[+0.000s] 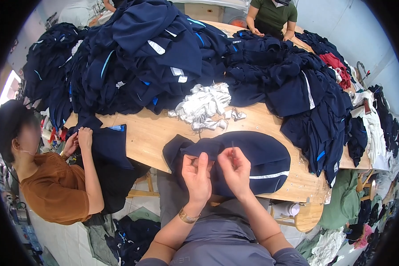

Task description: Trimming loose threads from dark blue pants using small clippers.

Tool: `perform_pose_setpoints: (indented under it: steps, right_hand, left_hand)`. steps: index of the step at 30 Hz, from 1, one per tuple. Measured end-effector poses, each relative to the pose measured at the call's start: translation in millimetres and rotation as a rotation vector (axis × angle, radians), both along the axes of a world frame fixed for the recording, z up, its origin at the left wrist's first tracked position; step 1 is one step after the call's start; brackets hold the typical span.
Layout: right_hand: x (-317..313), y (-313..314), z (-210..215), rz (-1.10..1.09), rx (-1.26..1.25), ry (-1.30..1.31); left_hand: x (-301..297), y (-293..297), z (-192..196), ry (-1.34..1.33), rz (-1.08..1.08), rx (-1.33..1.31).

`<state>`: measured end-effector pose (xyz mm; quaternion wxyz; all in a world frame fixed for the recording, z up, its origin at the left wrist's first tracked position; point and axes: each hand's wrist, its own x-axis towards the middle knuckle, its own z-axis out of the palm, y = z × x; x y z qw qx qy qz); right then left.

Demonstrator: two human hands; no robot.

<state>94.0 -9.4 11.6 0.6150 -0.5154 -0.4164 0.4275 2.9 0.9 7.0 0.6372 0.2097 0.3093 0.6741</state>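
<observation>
A navy garment [266,153] with a white stripe lies bunched on the table in front of me, its near part hanging toward my lap. My left hand [197,176] is at its near side, thumb up and fingers curled against a fold of the cloth. Close beside it, my right hand [235,173] is pinched, and something thin and dark rises just above its fingers, too small to make out. Whether thread or cloth runs between the two hands is hidden by the fingers.
White cloth scraps [204,104] lie beyond the garment. Large heaps of navy garments [133,57] cover the wooden table's [146,142] far side and right. A co-worker in brown [53,186] handles navy cloth at left; another in green [272,20] stands across. A stool [309,217] is at right.
</observation>
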Motion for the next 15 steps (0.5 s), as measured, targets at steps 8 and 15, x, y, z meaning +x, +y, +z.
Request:
perform_pose_setpoints:
  steps: [8,15]
  right_hand:
    - [-2,-1,4,-0.05,-0.014,-0.296]
    - [1,-6,11,-0.075,-0.007,-0.375]
  left_hand:
    - [-3,-3,-12,0.188,0.042,0.124]
    - [0,-4,-13,0.275,0.089,0.201]
